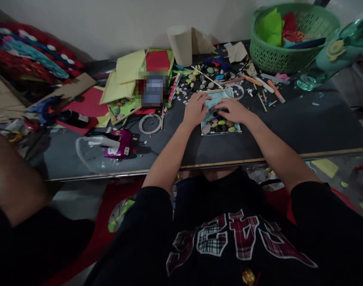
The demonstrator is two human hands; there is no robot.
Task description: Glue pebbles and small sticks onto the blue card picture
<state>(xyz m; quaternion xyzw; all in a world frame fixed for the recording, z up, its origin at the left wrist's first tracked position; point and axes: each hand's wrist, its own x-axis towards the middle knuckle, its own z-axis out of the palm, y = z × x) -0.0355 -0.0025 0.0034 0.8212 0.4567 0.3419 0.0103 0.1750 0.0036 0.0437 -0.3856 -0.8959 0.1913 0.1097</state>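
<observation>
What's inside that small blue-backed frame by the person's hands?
Inside the frame, stones cluster at the near end on a light blue backing. Whatever lies directly under the left hand and the right hand is hidden.

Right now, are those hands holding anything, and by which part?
It cannot be told: the left hand lies at the left side of the blue framed panel, the right hand above its stones, fingertips unclear.

Looks smooth on the rounded multicoloured pebbles [206, 128], matt on the long dark grey tabletop [288, 135], like glossy plastic on the boxy magenta device [126, 142] near its front edge, like pierced plastic on the round green basket [284, 60].
</observation>
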